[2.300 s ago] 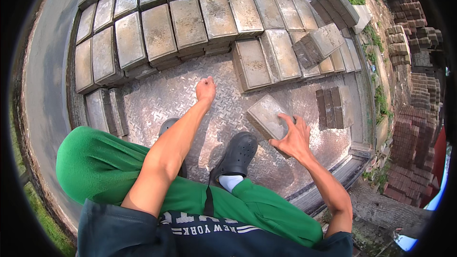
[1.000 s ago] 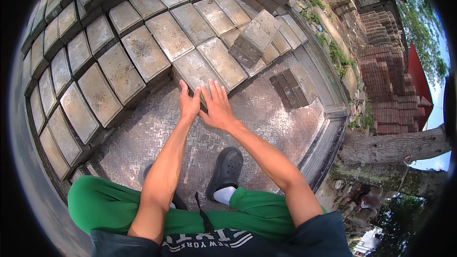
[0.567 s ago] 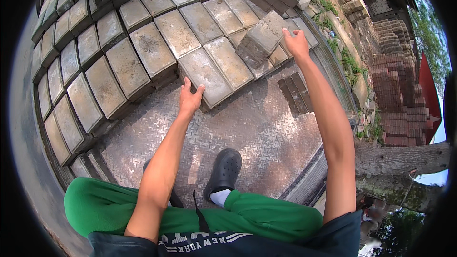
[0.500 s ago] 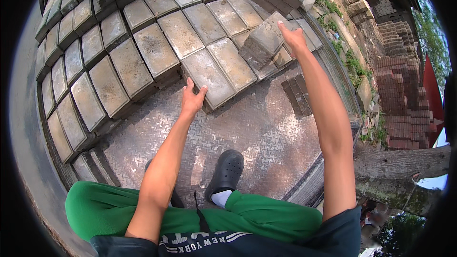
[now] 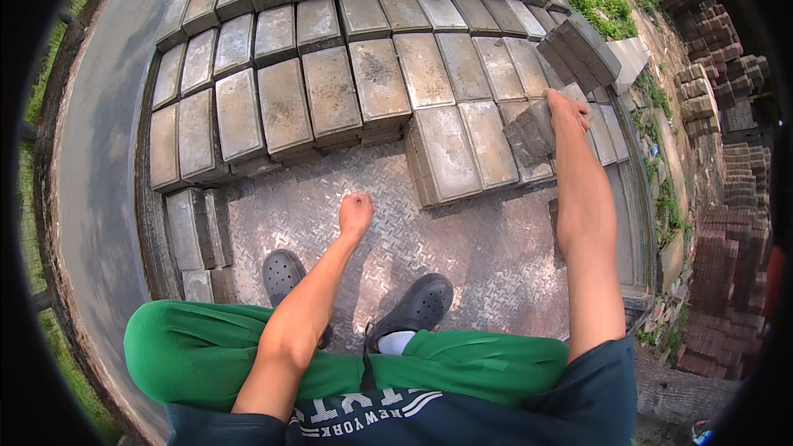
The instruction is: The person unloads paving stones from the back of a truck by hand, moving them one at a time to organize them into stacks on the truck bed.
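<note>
My right hand reaches far to the right, its fingers curled at a tilted grey concrete block. The hand and forearm hide part of that block, which sits askew over the neighbouring blocks. My left hand hovers above the metal floor, fingers folded in, with nothing visible in it. Beyond it, a pale concrete block forms the near left corner of the closest stacked row. Beside that one lies a brownish block.
Tight rows of concrete blocks stretch across the far side. Another leaning block stack stands at the right. Several blocks lie along the left side. Under my dark clogs is a patterned metal floor. A road runs outside, left.
My left hand has drawn back from the pale corner block, and its fingers have closed. My right hand stays at the tilted block. The whole view has turned and shifted, showing more road at left.
</note>
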### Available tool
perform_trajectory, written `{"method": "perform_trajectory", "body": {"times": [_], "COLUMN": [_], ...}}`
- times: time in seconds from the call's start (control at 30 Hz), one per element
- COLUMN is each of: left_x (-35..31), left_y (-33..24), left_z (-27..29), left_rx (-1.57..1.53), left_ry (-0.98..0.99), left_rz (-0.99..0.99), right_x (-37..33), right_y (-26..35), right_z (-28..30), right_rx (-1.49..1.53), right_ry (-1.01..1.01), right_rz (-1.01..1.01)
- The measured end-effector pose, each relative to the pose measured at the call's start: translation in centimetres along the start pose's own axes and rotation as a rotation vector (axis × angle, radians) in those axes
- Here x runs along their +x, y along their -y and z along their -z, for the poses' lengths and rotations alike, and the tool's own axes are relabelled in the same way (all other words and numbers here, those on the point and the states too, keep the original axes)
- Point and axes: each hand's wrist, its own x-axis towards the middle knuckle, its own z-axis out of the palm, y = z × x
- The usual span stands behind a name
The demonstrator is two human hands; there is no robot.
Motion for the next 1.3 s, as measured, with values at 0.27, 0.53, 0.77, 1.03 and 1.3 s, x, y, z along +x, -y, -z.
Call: {"method": "perform_trajectory", "body": {"times": [0.27,0.53,0.77,1.03,1.3], "left_x": [1.1,-2.5,-1.4,4.7,3.2], "left_y": [1.9,-2.8,-1.4,3.1,2.9], "left_z": [-1.0,-2.8,-2.9,2.9,5.4], "left_rx": [0.016,-0.231,-0.366,-0.441,-0.392], "left_ry": [-0.016,0.21,0.073,-0.339,-0.388], "left_rz": [0.184,-0.039,0.103,0.148,0.115], "right_x": [-1.1,-9.2,-17.1,-29.6,-31.5], "right_y": [-6.1,-8.0,-14.1,-21.2,-22.5], "right_z": [2.2,1.8,5.1,6.5,-2.8], "right_rx": [0.274,0.136,0.207,-0.062,-0.106], "right_ry": [0.14,0.184,0.475,0.594,0.857], "right_rz": [0.54,0.867,0.952,1.062,0.874]}}
